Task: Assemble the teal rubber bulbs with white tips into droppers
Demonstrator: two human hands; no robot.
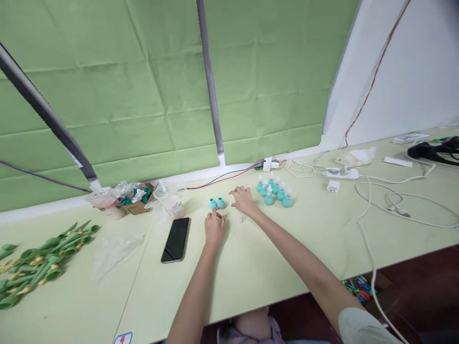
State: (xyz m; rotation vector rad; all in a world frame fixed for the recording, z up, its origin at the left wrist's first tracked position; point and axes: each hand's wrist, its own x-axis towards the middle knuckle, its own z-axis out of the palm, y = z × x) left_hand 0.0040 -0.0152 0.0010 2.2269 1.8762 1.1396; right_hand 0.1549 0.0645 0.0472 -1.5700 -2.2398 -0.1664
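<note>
Two small turquoise bottle-shaped pieces (217, 204) with open necks stand side by side on the table. Just in front of them is my left hand (214, 228), its fingers apart and one fingertip at or very near their base; contact is hard to make out. My right hand (243, 199) hovers to the right of the pair, thumb and index finger spread, with nothing visible between them. Near its wrist lies a small white piece (240, 219). Farther right stands a cluster of several turquoise pieces (276, 191) topped with white pointed tips.
A black phone (175, 240) lies left of my left arm. Beyond it are a plastic cup (175, 206), a cardboard box (139, 205), clear plastic film (116, 251) and a green heap of tubular parts (48, 263). To the right, a power strip (340, 173) trails white cables.
</note>
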